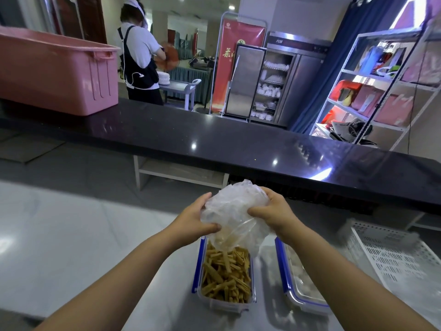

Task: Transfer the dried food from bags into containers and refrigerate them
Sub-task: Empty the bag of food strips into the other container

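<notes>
Two bare hands hold a clear plastic bag upended over an open box on a pale, glossy worktop, the left hand clamped on the bag's left side, the right hand clamped on its right. The bag's mouth hangs just above the box, which is filled with tan sticks of dried food and has blue clips along its sides. Just to the right stands a second box with blue trim, its contents pale and hard to make out. Further right, a white slotted tray lies on the same surface. Beyond the worktop runs a higher black counter, polished enough to mirror ceiling lights, carrying a large pink tub at its left end. Behind it, a person in a white shirt and dark apron stands with their back turned beside stacked plates. A red banner stands next to a steel cabinet holding white crockery, and a blue curtain hangs by a metal shelf stocked with red and pink packages
</notes>
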A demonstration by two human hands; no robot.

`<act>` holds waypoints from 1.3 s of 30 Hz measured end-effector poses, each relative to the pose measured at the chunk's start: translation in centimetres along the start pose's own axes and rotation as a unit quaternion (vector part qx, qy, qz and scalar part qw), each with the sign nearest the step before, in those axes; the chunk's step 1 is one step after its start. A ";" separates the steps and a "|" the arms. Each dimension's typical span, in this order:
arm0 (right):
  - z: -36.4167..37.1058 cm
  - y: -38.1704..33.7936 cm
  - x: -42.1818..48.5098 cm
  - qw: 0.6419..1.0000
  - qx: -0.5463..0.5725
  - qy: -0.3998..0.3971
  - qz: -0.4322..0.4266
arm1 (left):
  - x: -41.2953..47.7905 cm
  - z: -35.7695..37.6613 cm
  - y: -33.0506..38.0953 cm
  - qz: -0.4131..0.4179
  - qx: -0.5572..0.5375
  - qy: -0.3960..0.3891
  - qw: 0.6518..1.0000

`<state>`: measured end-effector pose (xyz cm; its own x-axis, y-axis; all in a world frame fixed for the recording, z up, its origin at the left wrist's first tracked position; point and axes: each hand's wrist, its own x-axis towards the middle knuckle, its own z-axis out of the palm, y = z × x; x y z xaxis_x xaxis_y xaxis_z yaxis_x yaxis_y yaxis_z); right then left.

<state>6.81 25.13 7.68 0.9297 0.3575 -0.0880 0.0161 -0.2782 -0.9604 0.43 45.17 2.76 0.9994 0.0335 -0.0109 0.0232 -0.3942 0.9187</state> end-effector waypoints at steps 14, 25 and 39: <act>-2.8 3.0 0.1 0.911 0.306 0.135 0.241 | 1.1 -1.3 -0.3 -0.007 -0.065 0.072 0.995; -6.1 4.5 -2.2 0.922 0.239 0.281 0.121 | 4.8 1.5 2.0 0.073 -0.063 0.030 0.995; -21.4 9.7 -9.1 0.877 0.185 0.439 0.061 | 9.2 20.6 11.7 0.255 0.069 -0.110 0.958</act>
<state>6.41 0.14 4.86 0.8436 -0.5247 -0.1142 -0.0723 0.0998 -0.9924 10.47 21.90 5.28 0.8626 -0.3844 0.3289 -0.4817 -0.4253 0.7662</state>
